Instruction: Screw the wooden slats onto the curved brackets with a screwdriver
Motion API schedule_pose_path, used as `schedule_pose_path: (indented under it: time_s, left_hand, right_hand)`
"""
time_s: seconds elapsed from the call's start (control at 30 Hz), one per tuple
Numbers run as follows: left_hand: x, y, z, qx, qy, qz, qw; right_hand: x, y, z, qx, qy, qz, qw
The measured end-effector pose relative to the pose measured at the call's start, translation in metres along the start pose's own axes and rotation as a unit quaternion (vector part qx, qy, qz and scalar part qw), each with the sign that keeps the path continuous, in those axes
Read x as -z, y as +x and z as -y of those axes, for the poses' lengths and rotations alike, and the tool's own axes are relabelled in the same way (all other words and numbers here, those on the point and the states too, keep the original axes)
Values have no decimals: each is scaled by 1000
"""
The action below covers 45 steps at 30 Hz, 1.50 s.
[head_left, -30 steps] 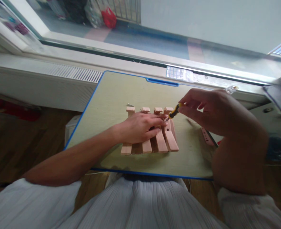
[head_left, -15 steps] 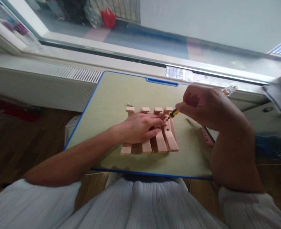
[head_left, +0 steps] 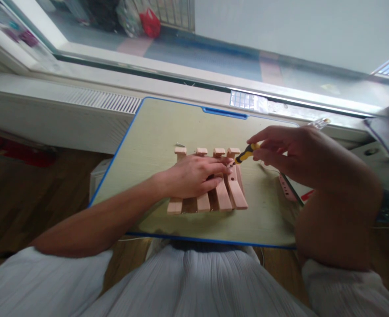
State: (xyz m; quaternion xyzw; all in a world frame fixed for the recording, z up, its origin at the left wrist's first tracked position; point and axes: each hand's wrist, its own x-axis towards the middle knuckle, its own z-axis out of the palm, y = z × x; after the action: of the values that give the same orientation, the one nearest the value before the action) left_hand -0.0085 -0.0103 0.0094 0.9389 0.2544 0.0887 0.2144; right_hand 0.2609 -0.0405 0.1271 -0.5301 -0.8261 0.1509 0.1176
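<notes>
Pale wood is under the left hand (head_left: 194, 178), which lies flat, fingers spread, pressing down on a slatted rack (head_left: 211, 182) of four strips sitting near the middle of the desk (head_left: 155, 132), a little toward its near edge. The right hand (head_left: 290, 152) pinches one yellow-and-black screwdriver (head_left: 245, 154) between thumb and fingertips, tip angled down onto the rack's far right slat, right beside the left fingertips. One pink strip (head_left: 285, 187) lies at the desk's right edge.
</notes>
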Motion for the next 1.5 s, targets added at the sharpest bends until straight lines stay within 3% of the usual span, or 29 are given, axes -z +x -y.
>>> schedule_pose_path:
  time_s: [0.37,0.67,1.1,1.5]
  left_hand:
    - [1,0,0,-2,-1,2,1000]
    - [0,1,1,-5,2,-4,1000]
    - [-2,0,2,-5,5,-6,1000]
    - [-1,0,2,-9,-4,-11,1000]
  right_hand:
    - [-12,10,8,-27,-15,-57,998]
    - [-19,16,9,-35,-21,-54,998]
    - [-5,4,-3,9,22,-7,1000]
    - [-11,12,2,-33,-9,-56,998]
